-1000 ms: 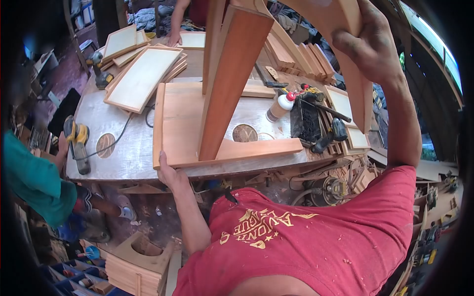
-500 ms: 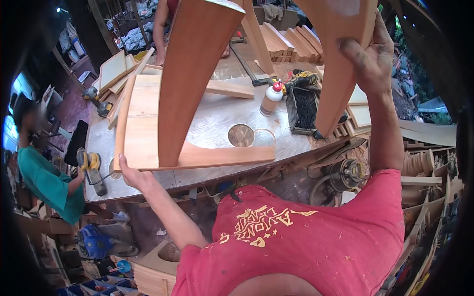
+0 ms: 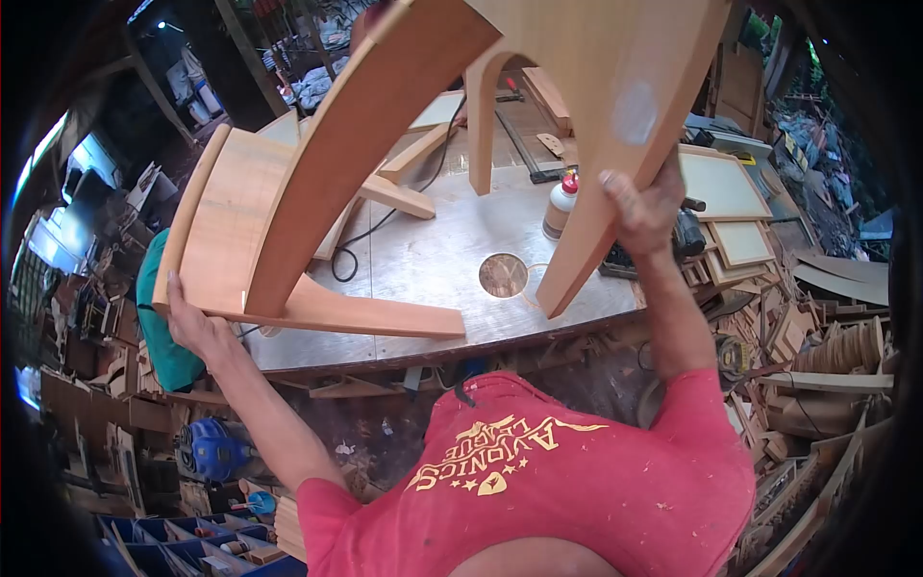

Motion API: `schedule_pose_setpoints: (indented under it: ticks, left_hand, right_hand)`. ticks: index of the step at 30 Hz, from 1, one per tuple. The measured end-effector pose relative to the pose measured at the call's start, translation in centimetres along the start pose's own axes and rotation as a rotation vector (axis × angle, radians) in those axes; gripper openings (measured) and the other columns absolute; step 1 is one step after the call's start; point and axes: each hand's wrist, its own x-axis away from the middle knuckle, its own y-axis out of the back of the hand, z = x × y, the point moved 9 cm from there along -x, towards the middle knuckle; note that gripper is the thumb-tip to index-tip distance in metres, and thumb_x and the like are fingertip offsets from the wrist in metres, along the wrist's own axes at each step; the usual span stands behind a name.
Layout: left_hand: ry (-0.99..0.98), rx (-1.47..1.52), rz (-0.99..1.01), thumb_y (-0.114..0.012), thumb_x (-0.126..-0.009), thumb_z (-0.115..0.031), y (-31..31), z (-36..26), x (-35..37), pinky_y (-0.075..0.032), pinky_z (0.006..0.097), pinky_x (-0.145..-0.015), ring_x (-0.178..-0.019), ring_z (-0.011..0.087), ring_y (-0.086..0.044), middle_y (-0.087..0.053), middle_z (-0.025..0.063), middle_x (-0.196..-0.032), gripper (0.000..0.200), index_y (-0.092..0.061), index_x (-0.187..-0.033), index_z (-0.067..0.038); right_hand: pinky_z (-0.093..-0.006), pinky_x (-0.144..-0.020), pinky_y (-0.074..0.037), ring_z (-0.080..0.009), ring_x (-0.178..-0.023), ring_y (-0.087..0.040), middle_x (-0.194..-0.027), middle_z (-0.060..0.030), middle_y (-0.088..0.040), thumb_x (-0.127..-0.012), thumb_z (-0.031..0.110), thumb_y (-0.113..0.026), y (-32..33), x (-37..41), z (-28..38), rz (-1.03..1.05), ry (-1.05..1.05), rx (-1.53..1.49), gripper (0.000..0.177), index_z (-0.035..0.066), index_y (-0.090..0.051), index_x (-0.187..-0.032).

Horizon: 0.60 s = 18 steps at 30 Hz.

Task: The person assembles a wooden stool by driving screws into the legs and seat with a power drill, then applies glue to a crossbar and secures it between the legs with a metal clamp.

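A large curved wooden frame (image 3: 346, 144) with broad, tapering legs is held tilted above the workbench (image 3: 404, 260). At its lower left corner, my left hand (image 3: 200, 332) grips the edge beside a rounded rail, fingers partly hidden behind the wood. My right hand (image 3: 646, 207) is wrapped round the right leg, which bears a pale patch. Just left of that leg, partly covered by it, stands a bottle with a red cap (image 3: 561, 205). Below it is a round hole (image 3: 504, 276) in the bench top.
Loose wooden pieces (image 3: 399, 192) and a black cable (image 3: 344, 262) lie on the bench. A clamp (image 3: 519, 144) is farther back. Framed panels (image 3: 735, 188) are stacked at the right. A person's green shirt (image 3: 165, 322) shows behind the left end; a blue machine (image 3: 216, 449) stands below.
The wooden frame has tilted and shifted, its right leg swinging down and left with my right hand. My left hand has moved left in view. The view has turned, hiding most of the person in green.
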Motion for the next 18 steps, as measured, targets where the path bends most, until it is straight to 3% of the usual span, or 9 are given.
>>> schedule_pose_setpoints:
  ticks: [5, 8, 11, 14, 17, 18]
  left_hand:
    - [-0.113, -0.035, 0.174, -0.073, -0.090, -0.013, -3.7, -2.4, -1.5, -0.063, 0.0329, -0.075, -0.089, 0.0237, -0.072, -0.069, 0.0174, -0.109, 0.034, -0.063, -0.114, 0.009]
    - [-0.199, -0.096, 0.237, -0.073, -0.091, -0.011, -7.9, -5.0, 0.3, -0.062, 0.0308, -0.077, -0.089, 0.0223, -0.072, -0.069, 0.0166, -0.108, 0.032, -0.063, -0.115, 0.008]
    - [-0.242, -0.135, 0.296, -0.072, -0.091, -0.010, -10.1, -6.6, 1.2, -0.061, 0.0301, -0.078, -0.090, 0.0221, -0.071, -0.069, 0.0164, -0.109, 0.031, -0.063, -0.115, 0.008]
    - [-0.297, -0.103, 0.343, -0.069, -0.093, -0.008, -11.0, -5.9, 0.9, -0.061, 0.0307, -0.080, -0.093, 0.0223, -0.071, -0.068, 0.0150, -0.111, 0.031, -0.062, -0.118, 0.009]
    - [-0.342, -0.070, 0.389, -0.069, -0.092, -0.006, -12.5, -6.3, 4.0, -0.061, 0.0304, -0.080, -0.094, 0.0218, -0.070, -0.068, 0.0145, -0.111, 0.032, -0.061, -0.119, 0.009]
    - [-0.321, -0.082, 0.390, -0.069, -0.092, -0.005, -12.6, -5.9, 4.1, -0.061, 0.0307, -0.081, -0.096, 0.0213, -0.070, -0.067, 0.0148, -0.113, 0.033, -0.061, -0.121, 0.009]
  right_hand:
    - [-0.0371, -0.089, -0.050, -0.0246, -0.105, -0.059, -0.117, -0.0150, -0.055, -0.071, 0.002, -0.066, -1.8, 5.3, -4.3, 0.028, -0.069, -0.030, 0.065, 0.003, -0.048, -0.133]
    - [-0.0357, -0.098, -0.047, -0.0214, -0.113, -0.056, -0.123, -0.0119, -0.053, -0.078, 0.009, -0.071, -1.3, 6.8, -6.0, 0.022, -0.035, 0.001, 0.065, -0.001, -0.045, -0.136]
    - [-0.0345, -0.097, -0.047, -0.0217, -0.115, -0.054, -0.125, -0.0130, -0.050, -0.078, 0.009, -0.071, -0.8, 7.6, -6.6, 0.008, -0.049, 0.044, 0.066, -0.002, -0.044, -0.138]
    - [-0.0351, -0.096, -0.048, -0.0228, -0.112, -0.057, -0.124, -0.0144, -0.054, -0.078, 0.009, -0.070, -1.0, 7.7, -6.2, -0.003, 0.009, 0.109, 0.067, -0.002, -0.043, -0.139]
    - [-0.0362, -0.092, -0.051, -0.0240, -0.107, -0.061, -0.121, -0.0159, -0.059, -0.078, 0.010, -0.070, -0.5, 7.7, -6.5, 0.019, -0.094, 0.161, 0.066, -0.001, -0.044, -0.138]
    - [-0.0383, -0.086, -0.050, -0.0298, -0.099, -0.060, -0.111, -0.0141, -0.052, -0.070, 0.000, -0.066, -0.4, 7.0, -5.9, 0.007, -0.071, 0.168, 0.064, 0.003, -0.047, -0.131]
